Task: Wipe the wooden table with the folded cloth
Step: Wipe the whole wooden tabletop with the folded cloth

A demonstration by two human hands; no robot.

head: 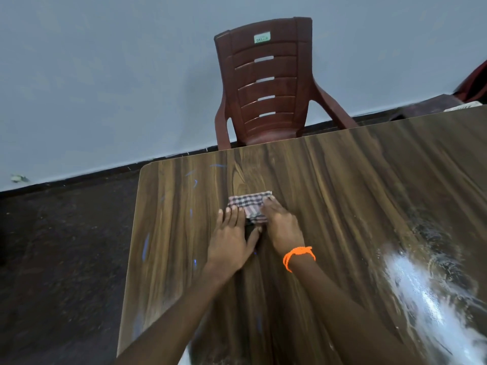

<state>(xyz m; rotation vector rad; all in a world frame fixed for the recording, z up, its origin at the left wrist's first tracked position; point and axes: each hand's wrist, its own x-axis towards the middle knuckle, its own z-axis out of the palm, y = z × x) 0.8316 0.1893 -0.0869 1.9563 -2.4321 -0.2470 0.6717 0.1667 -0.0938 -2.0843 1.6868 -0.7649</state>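
A small folded checked cloth (250,204) lies flat on the wooden table (342,193), a little left of its middle. My left hand (232,238) rests palm down on the cloth's near left part, fingers straight and together. My right hand (282,227), with an orange thread band at the wrist, presses flat on the cloth's right side, fingertips at its far right corner. Both hands cover the cloth's near half. Neither hand curls around it.
A brown plastic chair (266,83) stands against the far table edge by the grey wall. A wet, shiny patch (421,293) spreads over the table's near right. Blue marks (145,246) streak the left part. Dark floor lies to the left.
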